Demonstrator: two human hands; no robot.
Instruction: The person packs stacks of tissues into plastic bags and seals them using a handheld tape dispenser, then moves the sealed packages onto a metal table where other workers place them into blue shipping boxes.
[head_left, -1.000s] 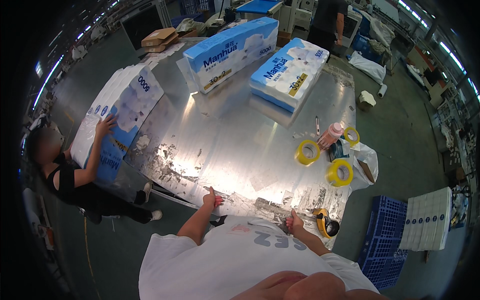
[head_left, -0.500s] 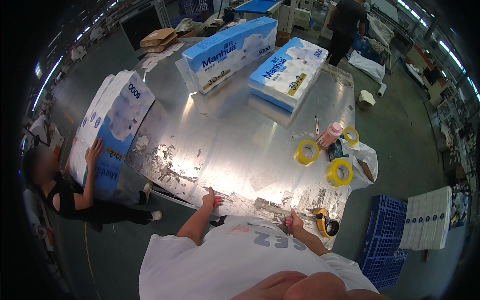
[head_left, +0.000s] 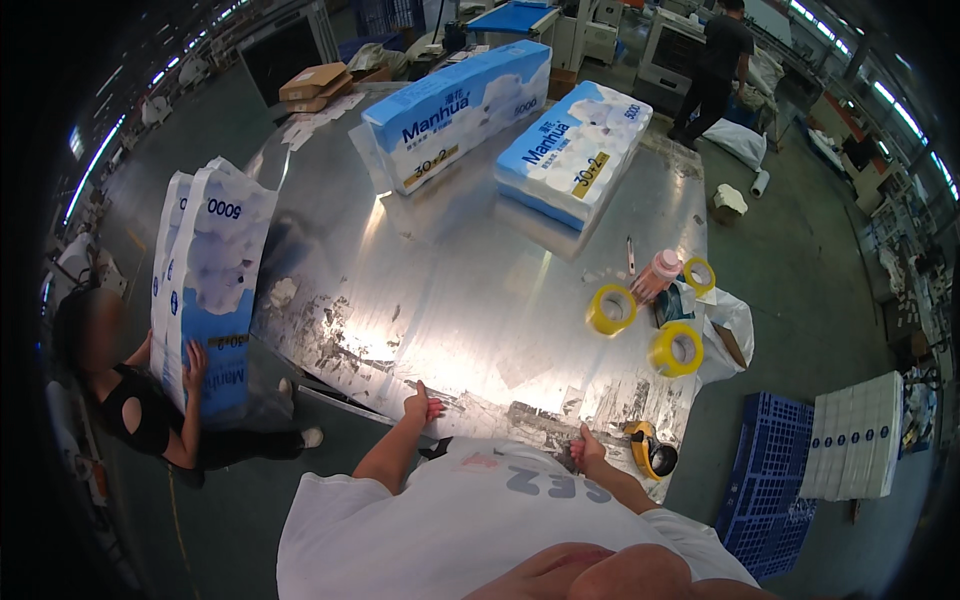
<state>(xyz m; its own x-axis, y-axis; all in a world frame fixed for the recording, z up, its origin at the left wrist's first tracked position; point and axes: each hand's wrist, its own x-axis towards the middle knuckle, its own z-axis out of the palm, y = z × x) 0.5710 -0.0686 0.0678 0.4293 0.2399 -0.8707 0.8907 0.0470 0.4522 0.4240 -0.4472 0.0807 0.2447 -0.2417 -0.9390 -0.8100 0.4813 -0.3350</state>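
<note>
My left hand (head_left: 423, 404) rests at the near edge of the metal table (head_left: 470, 290), thumb raised and fingers loosely bent, with nothing in it. Farther right along that edge is my right hand (head_left: 586, 450), also empty, its thumb apart from the bent fingers. Just beside it lies a yellow tape dispenser (head_left: 652, 449). Two blue-and-white tissue packs lie toward the far side: a long pack (head_left: 460, 115) standing on its side and a flatter pack (head_left: 572, 155) to its right. At the left, a co-worker's hands (head_left: 194, 365) hold more blue-and-white packs (head_left: 225, 270) upright by the table.
On the table's right are yellow tape rolls (head_left: 676, 349), a pink bottle (head_left: 660, 272) and a box cutter (head_left: 630, 255). Cardboard boxes (head_left: 315, 85) sit at the far left corner. A blue pallet (head_left: 765, 480) stands at the right. Another person (head_left: 712, 70) is at the back.
The co-worker's packs have swung more upright and split into separate stacks, while the co-worker leans lower. The person at the back has shifted right. My hands have stayed nearly in place.
</note>
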